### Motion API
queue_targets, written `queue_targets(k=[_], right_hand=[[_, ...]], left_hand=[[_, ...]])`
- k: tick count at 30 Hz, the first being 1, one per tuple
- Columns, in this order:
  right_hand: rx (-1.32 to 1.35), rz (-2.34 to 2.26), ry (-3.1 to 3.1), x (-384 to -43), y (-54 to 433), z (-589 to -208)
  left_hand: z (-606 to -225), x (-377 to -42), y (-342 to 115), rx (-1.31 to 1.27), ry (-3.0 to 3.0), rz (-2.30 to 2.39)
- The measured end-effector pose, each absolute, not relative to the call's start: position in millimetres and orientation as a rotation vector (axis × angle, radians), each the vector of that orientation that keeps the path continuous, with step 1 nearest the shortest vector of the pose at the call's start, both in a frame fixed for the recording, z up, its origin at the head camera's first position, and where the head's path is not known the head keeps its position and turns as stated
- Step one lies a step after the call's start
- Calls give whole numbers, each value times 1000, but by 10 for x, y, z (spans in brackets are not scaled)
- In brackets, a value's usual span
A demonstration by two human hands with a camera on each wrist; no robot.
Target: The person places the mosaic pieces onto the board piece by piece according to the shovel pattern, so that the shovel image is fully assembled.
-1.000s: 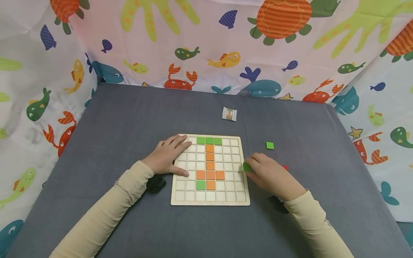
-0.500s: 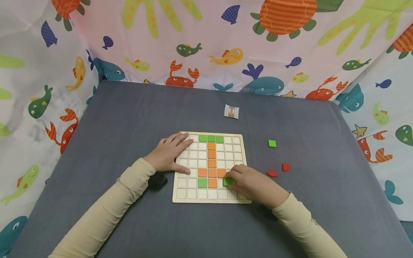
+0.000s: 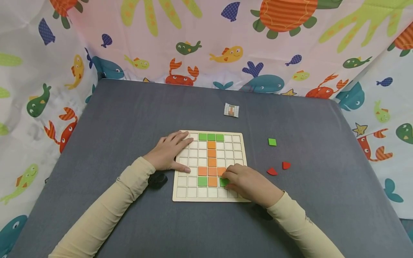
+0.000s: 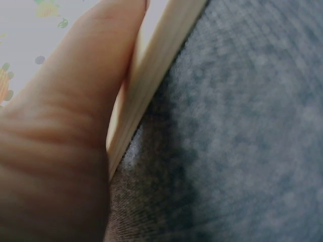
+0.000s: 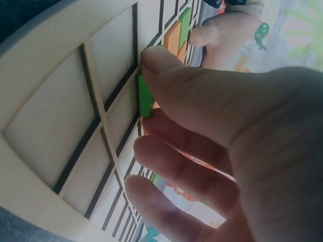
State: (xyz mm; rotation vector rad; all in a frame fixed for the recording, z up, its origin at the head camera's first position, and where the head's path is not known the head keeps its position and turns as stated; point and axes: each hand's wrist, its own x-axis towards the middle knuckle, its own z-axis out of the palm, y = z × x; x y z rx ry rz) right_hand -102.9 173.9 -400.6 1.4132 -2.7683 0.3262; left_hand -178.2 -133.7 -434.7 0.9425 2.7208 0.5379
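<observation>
A wooden grid board (image 3: 196, 192) lies on the table, with green and orange square tiles in some of its cells. My right hand (image 3: 250, 182) pinches a green tile (image 3: 223, 182) between thumb and forefinger at the cell right of the lowest orange tile (image 3: 212, 181). The right wrist view shows that green tile (image 5: 145, 96) at the grid, thumb at one edge and forefinger at the other. Spread flat over the board's left edge, my left hand (image 3: 167, 152) rests with its thumb on the cells; the left wrist view has the thumb (image 4: 96, 55) along the wooden edge.
Right of the board lie a loose green tile (image 3: 272, 142) and two red pieces, one (image 3: 272, 171) nearer the board and the other (image 3: 286, 165) farther right. A small pattern card (image 3: 231, 110) lies beyond the board. A printed curtain (image 3: 206, 46) closes off the table's back.
My right hand has carried the green tile from the board's right edge leftward to a cell in the second row from the bottom, uncovering the red pieces. The left hand has stayed on the board.
</observation>
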Motion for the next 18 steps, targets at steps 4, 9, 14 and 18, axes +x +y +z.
queue_targets(k=[4,9,14,18], right_hand=[[1418,345,-2765,-1035,1721,-4010],[1427,346,-2760,-1050,1702,-4024],[1443,365,-2762,-1065,1717,-4036],[1444,401,-2764,-1118,1781,-3928]], left_hand=[[-4353,-1785,-1339,943,2719,540],[-4359,-1792,-1340,939,2722,533],[-4353,-1790,-1342,931,2725,528],[-4347,-1781,-1334,931,2724,533]])
